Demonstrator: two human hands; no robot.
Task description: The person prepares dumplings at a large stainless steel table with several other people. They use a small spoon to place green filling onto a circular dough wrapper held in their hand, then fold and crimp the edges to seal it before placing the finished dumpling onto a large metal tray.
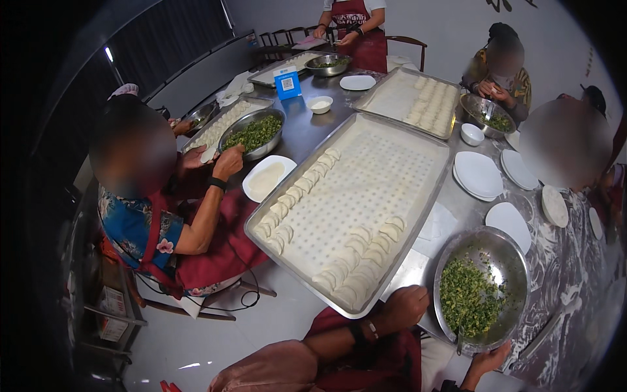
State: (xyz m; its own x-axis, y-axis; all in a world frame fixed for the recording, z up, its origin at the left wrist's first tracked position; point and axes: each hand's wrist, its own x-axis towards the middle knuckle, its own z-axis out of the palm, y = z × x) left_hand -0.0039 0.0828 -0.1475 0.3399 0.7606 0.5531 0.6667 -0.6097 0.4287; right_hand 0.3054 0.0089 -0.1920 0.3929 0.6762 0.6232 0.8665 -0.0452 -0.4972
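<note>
Head view: looks like the filling stage of dumpling-making; left hand [405,308] is curled just beside the metal bowl [513,271], can't tell if it's holding anything; right hand [488,363] sits at the bowl's near rim, grip unclear; next move probably calls for a scoop with the spoon [460,341]; the chopped green filling [470,294] beyond the right hand looks moist and crumbly, bowl's round and shiny; beyond the left hand, pale crescent dumplings [356,264] line a shallow metal tray [366,189].

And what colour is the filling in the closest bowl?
Green with yellowish bits; the filling shows best in the head view.
</note>
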